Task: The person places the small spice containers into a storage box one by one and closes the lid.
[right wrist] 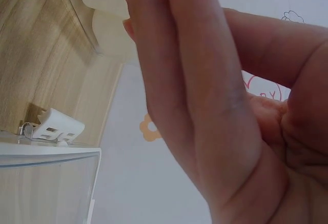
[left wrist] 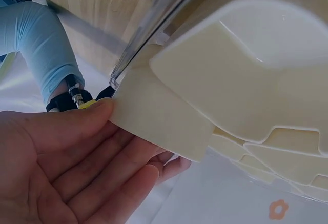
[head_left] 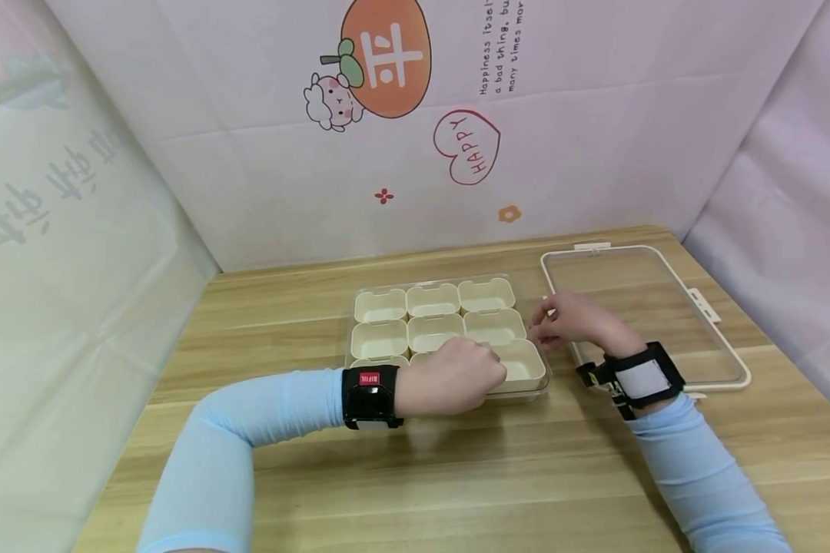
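Note:
A clear box (head_left: 536,394) on the wooden table holds rows of cream cups (head_left: 432,298) with notched rims. My left hand (head_left: 453,376) reaches over the front row and pinches the front-right cream cup (head_left: 522,365), which sits a little higher than its neighbours. In the left wrist view, the thumb lies on the edge of that cup (left wrist: 159,114) with fingers beneath. Beside the box's right wall, my right hand (head_left: 572,319) has its fingertips by the same cup; contact cannot be made out. Its fingers (right wrist: 200,80) look fairly straight in the right wrist view, thumb apart.
A clear lid (head_left: 629,284) with a white frame and side clips lies on the table to the right, partly under the right forearm. White printed cloth (head_left: 560,153) stands behind and at both sides. Bare wood (head_left: 456,476) shows in front of the box.

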Motion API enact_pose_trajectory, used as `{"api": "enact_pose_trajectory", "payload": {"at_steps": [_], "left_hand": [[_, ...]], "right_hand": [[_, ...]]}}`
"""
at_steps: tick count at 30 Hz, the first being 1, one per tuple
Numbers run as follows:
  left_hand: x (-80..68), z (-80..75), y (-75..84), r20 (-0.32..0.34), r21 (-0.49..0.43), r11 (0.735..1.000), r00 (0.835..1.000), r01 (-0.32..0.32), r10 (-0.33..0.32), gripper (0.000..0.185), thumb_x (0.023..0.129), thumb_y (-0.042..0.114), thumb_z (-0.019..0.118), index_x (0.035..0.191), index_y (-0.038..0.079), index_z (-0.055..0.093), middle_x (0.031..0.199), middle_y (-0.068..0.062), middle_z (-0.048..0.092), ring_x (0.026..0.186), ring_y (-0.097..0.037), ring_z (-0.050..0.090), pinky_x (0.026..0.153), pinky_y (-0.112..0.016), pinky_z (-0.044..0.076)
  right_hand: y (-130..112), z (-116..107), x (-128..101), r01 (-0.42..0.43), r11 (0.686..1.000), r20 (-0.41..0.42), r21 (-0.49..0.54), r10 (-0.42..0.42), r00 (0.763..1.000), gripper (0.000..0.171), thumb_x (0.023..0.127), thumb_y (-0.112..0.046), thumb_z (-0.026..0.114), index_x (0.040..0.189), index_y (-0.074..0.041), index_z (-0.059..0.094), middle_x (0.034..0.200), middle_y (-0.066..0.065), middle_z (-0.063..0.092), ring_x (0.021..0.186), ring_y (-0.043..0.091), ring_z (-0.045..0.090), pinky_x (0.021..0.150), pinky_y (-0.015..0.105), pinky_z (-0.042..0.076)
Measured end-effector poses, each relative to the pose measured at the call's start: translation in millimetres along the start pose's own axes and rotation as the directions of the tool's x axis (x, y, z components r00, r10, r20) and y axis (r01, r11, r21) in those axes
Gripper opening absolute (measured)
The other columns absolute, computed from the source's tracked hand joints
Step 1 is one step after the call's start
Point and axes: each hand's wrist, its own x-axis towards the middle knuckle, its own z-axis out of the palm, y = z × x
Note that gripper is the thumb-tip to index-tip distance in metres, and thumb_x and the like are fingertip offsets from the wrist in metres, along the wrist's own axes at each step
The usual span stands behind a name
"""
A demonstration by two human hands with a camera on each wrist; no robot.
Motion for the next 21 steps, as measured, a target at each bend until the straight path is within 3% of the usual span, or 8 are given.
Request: {"api": "enact_pose_trajectory", "payload": {"at_steps": [9,21], "left_hand": [[4.4,8.0,1.6,0.023,-0.018,1.0,1.0,-0.004,0.005,0.021,0.082,0.007,0.057,0.068,0.022,0.061,0.065,0.009,0.059,0.057,-0.008,0.055,0.048,-0.028,0.048],[2.4,11.7,5.4,0.081,-0.006,1.0,0.996,-0.03,0.031,0.019,0.083,0.008,0.059,0.071,0.023,0.062,0.067,0.008,0.06,0.063,-0.008,0.058,0.049,-0.027,0.05]], "right_hand": [[1.9,0.1,1.1,-0.003,1.0,0.004,0.007,0.003,1.0,0.017,0.087,-0.01,0.06,0.096,0.003,0.063,0.069,0.001,0.069,0.064,0.01,0.066,0.068,0.033,0.055],[1.8,0.3,1.5,-0.016,1.0,0.007,-0.015,0.016,1.0,0.018,0.087,-0.012,0.06,0.098,0.002,0.064,0.069,0.001,0.07,0.064,0.011,0.068,0.069,0.031,0.054]]}}
